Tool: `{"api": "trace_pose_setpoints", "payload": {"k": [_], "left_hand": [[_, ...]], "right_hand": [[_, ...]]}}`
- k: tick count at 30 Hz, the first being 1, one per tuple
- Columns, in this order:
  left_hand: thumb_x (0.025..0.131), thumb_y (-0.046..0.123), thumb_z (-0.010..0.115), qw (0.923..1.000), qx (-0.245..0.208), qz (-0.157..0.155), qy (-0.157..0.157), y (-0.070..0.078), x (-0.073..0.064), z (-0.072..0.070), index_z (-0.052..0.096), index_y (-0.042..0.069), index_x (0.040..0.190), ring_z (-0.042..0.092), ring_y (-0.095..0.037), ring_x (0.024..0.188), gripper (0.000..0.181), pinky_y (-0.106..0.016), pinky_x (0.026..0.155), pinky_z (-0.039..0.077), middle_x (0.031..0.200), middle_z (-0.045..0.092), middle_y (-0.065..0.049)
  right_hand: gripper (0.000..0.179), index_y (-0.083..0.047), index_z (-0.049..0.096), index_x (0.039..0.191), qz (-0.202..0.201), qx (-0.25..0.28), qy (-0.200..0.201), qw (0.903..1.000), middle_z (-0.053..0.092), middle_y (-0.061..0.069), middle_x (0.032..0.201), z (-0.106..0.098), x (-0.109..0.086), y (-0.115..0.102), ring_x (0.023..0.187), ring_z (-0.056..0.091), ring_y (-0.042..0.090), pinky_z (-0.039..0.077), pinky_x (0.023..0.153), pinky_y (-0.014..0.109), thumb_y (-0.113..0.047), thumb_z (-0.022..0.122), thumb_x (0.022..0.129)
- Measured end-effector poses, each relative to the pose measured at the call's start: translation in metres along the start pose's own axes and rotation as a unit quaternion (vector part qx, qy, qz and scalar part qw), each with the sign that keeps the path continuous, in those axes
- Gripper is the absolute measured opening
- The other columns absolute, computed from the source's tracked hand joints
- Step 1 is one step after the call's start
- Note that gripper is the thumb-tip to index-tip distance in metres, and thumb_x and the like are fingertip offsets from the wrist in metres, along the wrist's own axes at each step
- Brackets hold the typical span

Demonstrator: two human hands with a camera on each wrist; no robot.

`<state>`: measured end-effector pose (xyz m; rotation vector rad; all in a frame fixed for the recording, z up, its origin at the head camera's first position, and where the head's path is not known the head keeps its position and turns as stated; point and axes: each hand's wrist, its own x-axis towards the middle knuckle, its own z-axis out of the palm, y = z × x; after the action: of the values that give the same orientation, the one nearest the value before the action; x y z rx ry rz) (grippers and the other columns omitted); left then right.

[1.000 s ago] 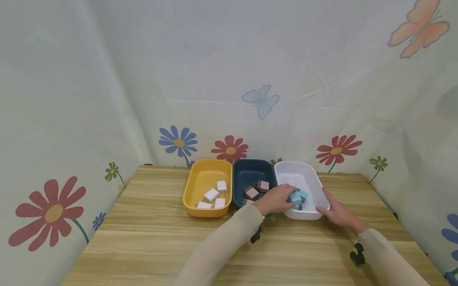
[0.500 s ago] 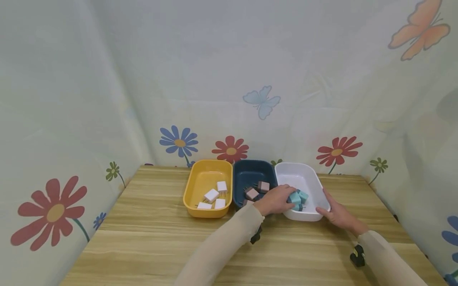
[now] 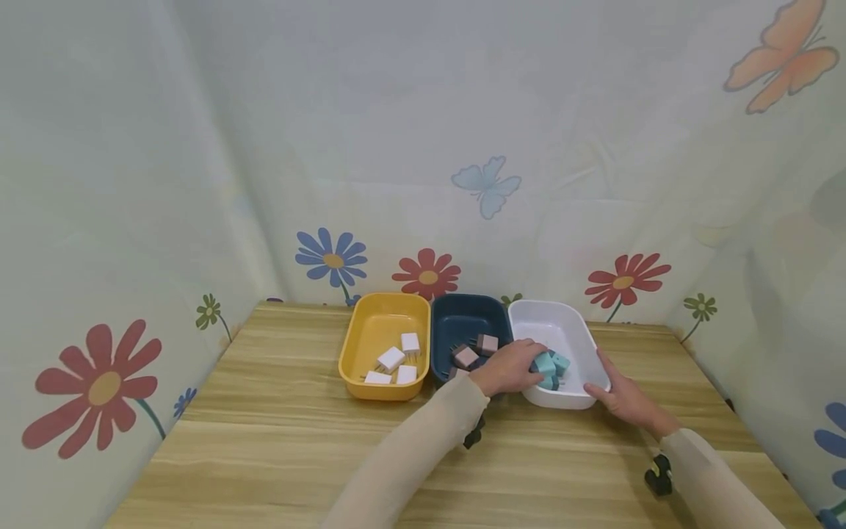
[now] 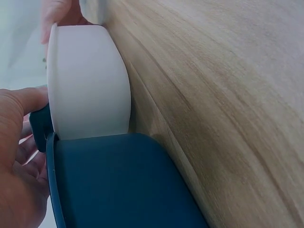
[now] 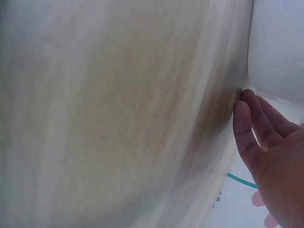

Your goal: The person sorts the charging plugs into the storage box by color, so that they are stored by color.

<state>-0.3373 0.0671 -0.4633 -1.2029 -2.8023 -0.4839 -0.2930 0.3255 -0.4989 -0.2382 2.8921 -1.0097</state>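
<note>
In the head view, my left hand (image 3: pixel 507 369) reaches over the near left corner of a white tray (image 3: pixel 543 317) and grips a teal plug-in charger (image 3: pixel 544 364). The left wrist view has this charger (image 4: pixel 41 127) as a dark teal block between thumb and fingers at the tray's rim. More teal chargers (image 3: pixel 560 361) lie close by in the tray, partly covered. My right hand (image 3: pixel 628 397) holds the tray's near right side, thumb over the rim. Its fingers (image 5: pixel 259 121) lie along the outer wall in the right wrist view.
Against the white tray stands a dark blue tray (image 3: pixel 467 306) with several brownish-pink chargers (image 3: pixel 465 358), partly behind my left hand. Left of that, a yellow tray (image 3: pixel 386 394) holds several white chargers (image 3: pixel 391 359). All rest on a wooden table (image 3: pixel 284 441) before a flowered curtain (image 3: pixel 370 147).
</note>
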Motion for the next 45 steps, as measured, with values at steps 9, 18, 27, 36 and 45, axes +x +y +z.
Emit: {"api": "trace_pose_setpoints", "payload": {"k": [9, 18, 27, 36, 45], "left_hand": [[0.091, 0.036, 0.062, 1.0, 0.001, -0.008, -0.006, -0.001, 0.004, 0.002, 0.049, 0.016, 0.137, 0.048, -0.003, 0.101, 0.052, -0.017, 0.091, 0.041, 0.124, 0.055, 0.005], [0.09, 0.035, 0.063, 0.9999, 0.009, -0.006, -0.001, -0.001, 0.006, -0.001, 0.051, 0.014, 0.135, 0.051, -0.004, 0.098, 0.05, -0.018, 0.087, 0.042, 0.118, 0.057, 0.004], [0.091, 0.035, 0.062, 0.9999, -0.009, -0.009, 0.001, -0.005, 0.007, 0.002, 0.05, 0.013, 0.136, 0.051, -0.004, 0.101, 0.052, -0.018, 0.09, 0.042, 0.122, 0.056, 0.002], [0.09, 0.032, 0.064, 0.9989, -0.04, -0.005, 0.022, -0.01, 0.007, 0.005, 0.053, 0.011, 0.133, 0.052, -0.004, 0.098, 0.049, -0.018, 0.087, 0.043, 0.118, 0.059, 0.001], [0.089, 0.031, 0.066, 0.9951, -0.09, -0.035, 0.022, -0.009, 0.007, 0.006, 0.052, 0.012, 0.134, 0.052, -0.005, 0.108, 0.051, -0.02, 0.093, 0.042, 0.125, 0.057, 0.001]], "right_hand": [[0.096, -0.003, -0.008, 0.15, 0.0, -0.002, 0.002, 1.0, 0.009, 0.034, 0.149, 0.002, 0.0, 0.003, 0.13, 0.02, 0.056, 0.022, 0.099, 0.067, -0.044, 0.057, 0.093], [0.092, -0.002, -0.005, 0.15, -0.013, 0.004, 0.006, 0.9999, 0.011, 0.035, 0.149, 0.0, -0.001, -0.001, 0.13, 0.021, 0.055, 0.02, 0.1, 0.067, -0.04, 0.057, 0.093], [0.093, -0.004, -0.007, 0.15, -0.004, 0.007, 0.001, 1.0, 0.009, 0.033, 0.15, 0.0, 0.0, -0.001, 0.131, 0.019, 0.055, 0.019, 0.1, 0.068, -0.041, 0.057, 0.093], [0.094, -0.004, -0.007, 0.15, -0.004, 0.008, 0.001, 1.0, 0.009, 0.033, 0.15, 0.001, -0.001, -0.001, 0.131, 0.019, 0.056, 0.019, 0.099, 0.069, -0.042, 0.057, 0.093], [0.093, -0.002, -0.005, 0.15, -0.011, 0.006, 0.004, 0.9999, 0.01, 0.034, 0.149, 0.001, 0.0, 0.002, 0.131, 0.02, 0.056, 0.019, 0.1, 0.069, -0.041, 0.057, 0.093]]}}
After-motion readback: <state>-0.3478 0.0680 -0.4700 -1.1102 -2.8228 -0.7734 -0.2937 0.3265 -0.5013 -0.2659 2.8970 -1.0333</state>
